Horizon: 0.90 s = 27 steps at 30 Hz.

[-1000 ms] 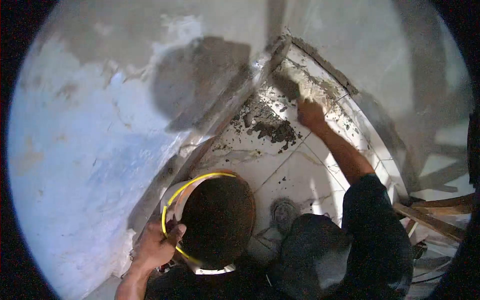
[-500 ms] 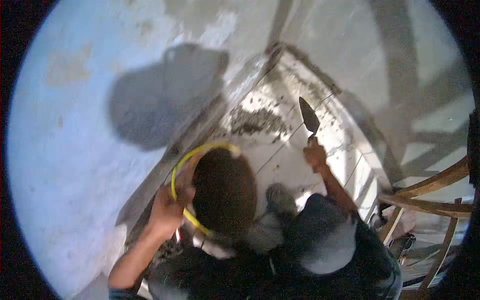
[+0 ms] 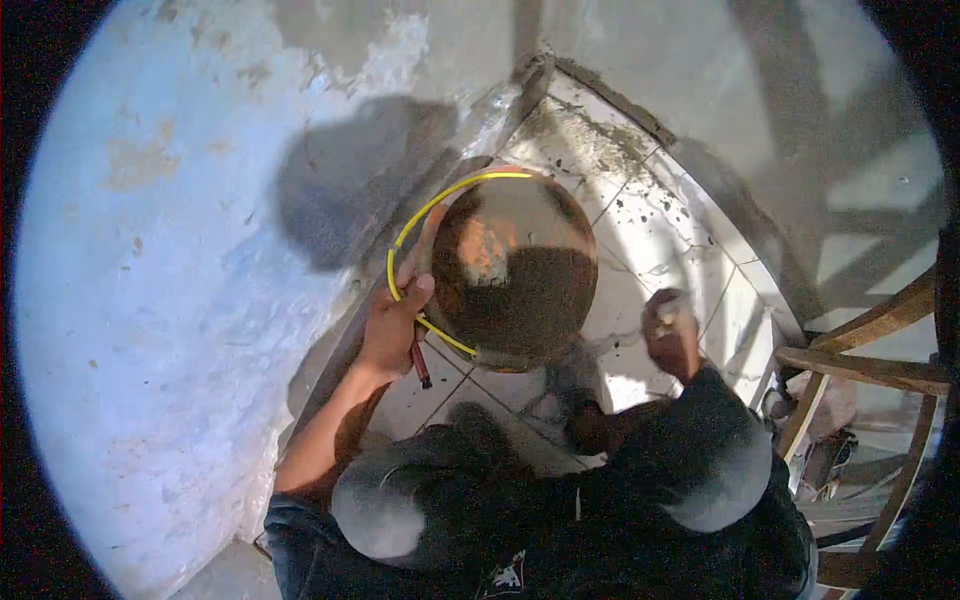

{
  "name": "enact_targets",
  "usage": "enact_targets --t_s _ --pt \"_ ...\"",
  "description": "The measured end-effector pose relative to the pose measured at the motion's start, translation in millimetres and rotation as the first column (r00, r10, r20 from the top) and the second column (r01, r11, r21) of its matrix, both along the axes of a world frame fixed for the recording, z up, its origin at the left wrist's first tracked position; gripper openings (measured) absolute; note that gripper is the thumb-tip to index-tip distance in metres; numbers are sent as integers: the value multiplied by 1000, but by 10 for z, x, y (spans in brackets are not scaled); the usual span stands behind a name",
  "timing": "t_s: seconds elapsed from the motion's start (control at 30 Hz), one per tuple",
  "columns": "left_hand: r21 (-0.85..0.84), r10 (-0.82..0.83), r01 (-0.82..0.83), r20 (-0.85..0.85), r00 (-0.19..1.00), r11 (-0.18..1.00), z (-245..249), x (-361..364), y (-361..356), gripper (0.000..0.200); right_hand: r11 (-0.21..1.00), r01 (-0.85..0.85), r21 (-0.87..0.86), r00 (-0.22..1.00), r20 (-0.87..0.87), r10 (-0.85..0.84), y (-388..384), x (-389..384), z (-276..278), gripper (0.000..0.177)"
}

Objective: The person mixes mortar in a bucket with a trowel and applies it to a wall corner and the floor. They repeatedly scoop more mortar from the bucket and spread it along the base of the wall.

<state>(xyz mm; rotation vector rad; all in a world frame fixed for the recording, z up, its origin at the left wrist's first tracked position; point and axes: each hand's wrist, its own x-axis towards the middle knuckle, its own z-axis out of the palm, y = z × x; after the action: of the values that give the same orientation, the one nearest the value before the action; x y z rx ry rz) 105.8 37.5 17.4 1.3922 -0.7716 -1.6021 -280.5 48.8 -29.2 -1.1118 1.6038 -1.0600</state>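
Note:
My left hand [image 3: 393,325] grips the rim side of a round bucket [image 3: 575,235] at its yellow handle [image 3: 400,236], the thumb over the handle. The bucket's mouth faces up towards me; its inside is dark, with grey-brown smears and an orange patch. A thin red, dark-tipped thing [image 3: 421,365] shows just below that hand. To the right of the bucket, my right hand [image 3: 672,335] is closed around the trowel's handle, smeared by motion. The trowel blade does not show clearly now. Dark crumbs [image 3: 650,205] lie on the white tiles beyond.
White floor tiles [image 3: 625,290] narrow into a corner between a blue-white, peeling wall [image 3: 150,300] and a grey wall [image 3: 690,80]. Mortar remnants [image 3: 615,145] lie along the tiles near the corner. At the right stands a curved wooden frame [image 3: 870,370]. My bent knees [image 3: 385,505] are close below.
The bucket has moved forward and right with my left hand, covering the mortar patch on the floor. My right hand has come down and right, and the trowel blade has dropped from clear sight.

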Motion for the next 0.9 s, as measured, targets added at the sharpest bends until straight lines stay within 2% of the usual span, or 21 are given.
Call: enact_targets --t_s 0.03,0.07,0.13,0.2,0.27,0.3,0.4,0.47,0.5,0.53,0.57,0.6,0.63,0.67,0.7,0.73,0.77,0.8,0.83,0.87,0.9 --pt "-8 -4 4 -5 1000 1000 52 -52 11 48 884 -420 -204 776 -586 234 84 -150 -449 22" --pt "12 38 -38 16 999 999 82 -109 27 41 923 -376 75 782 -508 360 90 -128 -512 25" --pt "24 64 -65 21 998 998 7 -194 20 36 742 -668 -46 359 -894 268 20 -211 -817 13" --pt "133 207 -204 -9 978 970 -286 -86 24 45 722 -681 -122 366 -911 191 68 -527 -1150 14" --pt "85 213 -214 14 977 973 -394 -13 32 42 734 -510 449 -165 -888 428 94 -1020 -1327 23" --pt "69 174 -179 73 982 981 -335 -6 31 41 782 -488 388 256 -793 553 146 -1266 -1151 27" --pt "-85 229 -229 -10 973 970 -436 -52 -32 39 824 -389 413 153 -852 500 216 -1411 -375 30" --pt "-68 200 -201 -17 980 977 -192 -85 -119 39 782 -362 507 292 -735 612 134 -1361 -93 39" --pt "-66 195 -194 -4 981 979 -305 -47 -141 40 780 -436 449 371 -699 611 61 -1174 25 44" --pt "-58 193 -193 -13 981 979 -298 -77 -138 40 732 -631 257 301 -789 536 -5 -918 76 43" --pt "-95 169 -172 -32 985 981 -256 -91 -150 40 657 -691 301 434 -554 710 -159 -657 231 43" --pt "-133 145 -150 -47 988 980 -237 -100 -159 41 608 -723 329 669 112 735 -245 -446 293 46" --pt "-132 143 -148 -49 989 980 -303 -78 -169 41 439 -780 446 609 381 696 -382 -216 390 46" --pt "-74 187 -186 10 982 980 -395 -21 -174 42 441 -779 445 611 383 693 -359 -302 243 46" --pt "-15 227 -227 73 971 974 -464 37 -147 43 405 -858 316 424 -9 906 -303 -494 -9 41" --pt "-10 227 -227 75 971 974 -447 54 -105 43 298 -928 224 180 -430 885 -266 -651 -112 37" --pt "-23 225 -224 92 970 974 -407 27 -84 44 -36 -806 590 -276 -322 906 -409 -795 13 37" --pt "-27 224 -222 108 969 975 -383 -11 -34 45 42 -657 753 -324 -332 886 -346 -947 322 40" --pt "-23 217 -216 102 971 976 -380 -34 -6 45 280 -798 533 337 10 941 -246 -1471 251 41" --pt "0 242 -243 93 966 970 -384 -78 -35 44 367 -429 825 538 -93 838 -357 -1387 631 42" --pt "24 269 -272 82 960 962 -396 -124 -56 44 248 -591 767 -309 -499 809 -414 -1420 791 44"
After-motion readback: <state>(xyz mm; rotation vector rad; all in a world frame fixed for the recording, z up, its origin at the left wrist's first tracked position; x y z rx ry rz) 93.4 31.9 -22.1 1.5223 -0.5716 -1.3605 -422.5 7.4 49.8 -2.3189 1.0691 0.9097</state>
